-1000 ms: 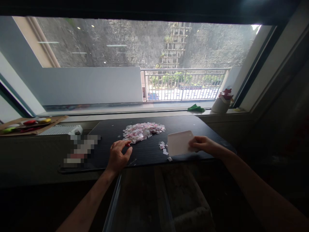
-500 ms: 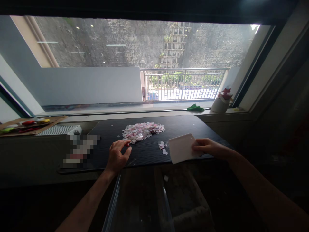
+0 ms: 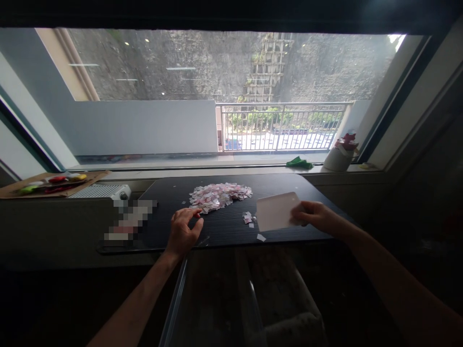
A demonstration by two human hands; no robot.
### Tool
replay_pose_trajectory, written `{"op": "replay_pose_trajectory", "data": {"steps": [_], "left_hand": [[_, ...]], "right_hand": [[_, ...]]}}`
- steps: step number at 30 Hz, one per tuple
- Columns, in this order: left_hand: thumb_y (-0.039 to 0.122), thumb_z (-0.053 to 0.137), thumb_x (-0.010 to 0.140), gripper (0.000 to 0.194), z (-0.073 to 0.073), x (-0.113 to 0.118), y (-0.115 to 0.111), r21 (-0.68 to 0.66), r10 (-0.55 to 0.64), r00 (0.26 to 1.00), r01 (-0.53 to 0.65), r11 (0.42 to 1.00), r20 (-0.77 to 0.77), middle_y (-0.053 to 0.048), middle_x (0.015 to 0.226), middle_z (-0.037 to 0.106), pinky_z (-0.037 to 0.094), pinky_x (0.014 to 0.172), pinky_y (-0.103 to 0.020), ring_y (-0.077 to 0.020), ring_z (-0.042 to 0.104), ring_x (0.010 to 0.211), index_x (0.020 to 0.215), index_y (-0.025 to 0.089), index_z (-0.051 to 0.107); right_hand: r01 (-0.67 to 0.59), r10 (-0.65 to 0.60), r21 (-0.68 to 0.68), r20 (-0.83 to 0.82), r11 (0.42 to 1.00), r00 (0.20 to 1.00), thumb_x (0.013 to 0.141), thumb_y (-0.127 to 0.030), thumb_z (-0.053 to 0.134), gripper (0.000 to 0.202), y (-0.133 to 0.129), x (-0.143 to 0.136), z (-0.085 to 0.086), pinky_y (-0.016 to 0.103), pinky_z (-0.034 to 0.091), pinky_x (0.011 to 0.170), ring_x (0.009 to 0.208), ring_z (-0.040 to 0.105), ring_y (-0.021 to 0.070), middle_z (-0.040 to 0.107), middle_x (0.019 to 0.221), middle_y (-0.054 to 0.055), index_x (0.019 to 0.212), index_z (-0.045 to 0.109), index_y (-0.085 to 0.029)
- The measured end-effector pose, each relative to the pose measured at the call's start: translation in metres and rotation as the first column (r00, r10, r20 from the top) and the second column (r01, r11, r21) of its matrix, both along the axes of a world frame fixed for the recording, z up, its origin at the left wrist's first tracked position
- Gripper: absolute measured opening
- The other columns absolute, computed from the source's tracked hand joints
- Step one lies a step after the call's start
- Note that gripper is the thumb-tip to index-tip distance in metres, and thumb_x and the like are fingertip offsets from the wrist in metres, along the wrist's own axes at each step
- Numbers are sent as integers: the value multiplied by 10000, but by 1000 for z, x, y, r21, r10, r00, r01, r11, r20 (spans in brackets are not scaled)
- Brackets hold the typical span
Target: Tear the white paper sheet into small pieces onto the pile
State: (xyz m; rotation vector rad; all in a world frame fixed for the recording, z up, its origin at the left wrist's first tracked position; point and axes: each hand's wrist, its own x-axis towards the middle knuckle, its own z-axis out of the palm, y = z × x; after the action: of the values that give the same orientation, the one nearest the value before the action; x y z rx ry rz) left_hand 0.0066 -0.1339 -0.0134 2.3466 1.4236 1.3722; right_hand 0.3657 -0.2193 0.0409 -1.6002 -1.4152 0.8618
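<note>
My right hand grips a flat white rectangular card-like piece by its right edge, tilted above the dark table. Beside the card's left edge lies a small cluster of paper scraps, and a single scrap is by the table's front edge. A larger heap of small white and pinkish paper scraps sits toward the middle. At its near left side is my left hand, fingers apart and curved, holding nothing I can see. Whether its fingertips touch the heap I cannot tell.
The dark wood-grain tabletop stands below a window. Under its front edge is a clear-walled bin. A green cloth and a white pot rest on the sill. A radiator and brown paper are at left.
The card in my right hand has risen and levelled a little. A scrap seen below the table edge is no longer visible there. My left hand stays near the heap; the view has shifted slightly.
</note>
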Motion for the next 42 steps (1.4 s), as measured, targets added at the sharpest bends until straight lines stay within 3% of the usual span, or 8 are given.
{"op": "replay_pose_trajectory", "data": {"steps": [6, 11, 17, 23, 30, 35, 39, 42], "left_hand": [[320, 507, 765, 231, 0, 0, 0, -9, 5, 1000, -5, 1000, 7, -33, 844, 672, 401, 920, -413, -239, 566, 956, 920, 222, 647], [328, 502, 764, 244, 0, -1, 0, -3, 0, 1000, 0, 1000, 3, -36, 848, 675, 401, 928, -413, -241, 563, 970, 922, 212, 648], [348, 507, 760, 267, -1, -2, 1, -12, 5, 1000, -5, 1000, 0, -34, 852, 678, 393, 940, -424, -249, 562, 985, 945, 223, 651], [363, 486, 765, 291, -3, -2, 2, 0, 8, 1000, -8, 1000, -3, -42, 859, 674, 395, 940, -422, -250, 559, 984, 950, 210, 651], [350, 496, 763, 274, -1, -2, 1, -13, 9, 1000, -9, 1000, -14, -35, 862, 675, 396, 945, -426, -250, 561, 979, 950, 217, 646], [343, 497, 768, 266, -1, -3, 1, 2, 9, 1000, -9, 1000, -14, -38, 863, 671, 399, 936, -426, -251, 560, 985, 947, 214, 645], [319, 496, 776, 242, -1, -1, 0, 28, 0, 998, 2, 1000, -57, -34, 846, 673, 395, 930, -432, -245, 563, 975, 940, 215, 641], [293, 499, 784, 209, -2, 1, -5, 58, -26, 987, 36, 998, -157, -33, 857, 670, 343, 981, -471, -241, 561, 981, 912, 224, 649]], "right_hand": [[30, -29, 26, -27, 999, 999, 551, -415, 692, 283, 15, -14, -4, 264, 438, 516, 548, 537, 125, 633, 616, 9, 683, 615, -178], [-25, 24, -62, -18, 998, 1000, 538, -359, 705, 251, 1, 3, 0, 262, 422, 523, 536, 542, 125, 634, 588, 3, 684, 642, -164], [99, -109, -112, -79, 989, 991, 513, -308, 713, 215, -5, 19, -2, 243, 431, 488, 523, 537, 113, 642, 590, -3, 662, 651, -166], [18, -47, -212, -134, 977, 990, 514, -292, 736, 203, -6, 13, -10, 234, 439, 501, 546, 548, 116, 631, 580, -13, 633, 644, -156], [-42, 0, -222, -186, 974, 982, 520, -334, 751, 269, -18, 10, -3, 227, 421, 517, 550, 530, 103, 623, 610, -14, 682, 652, -144], [13, -46, -165, -199, 986, 979, 511, -355, 754, 279, -18, 13, -3, 235, 425, 492, 516, 519, 101, 625, 592, -9, 674, 647, -155], [171, -164, 19, -182, 985, 969, 524, -402, 728, 307, -1, 0, -15, 248, 453, 512, 595, 594, 143, 669, 665, 23, 709, 644, -172], [171, -154, 138, -121, 976, 981, 596, -420, 679, 266, 11, -20, -22, 254, 464, 533, 620, 621, 156, 667, 650, 18, 695, 624, -179]]}}
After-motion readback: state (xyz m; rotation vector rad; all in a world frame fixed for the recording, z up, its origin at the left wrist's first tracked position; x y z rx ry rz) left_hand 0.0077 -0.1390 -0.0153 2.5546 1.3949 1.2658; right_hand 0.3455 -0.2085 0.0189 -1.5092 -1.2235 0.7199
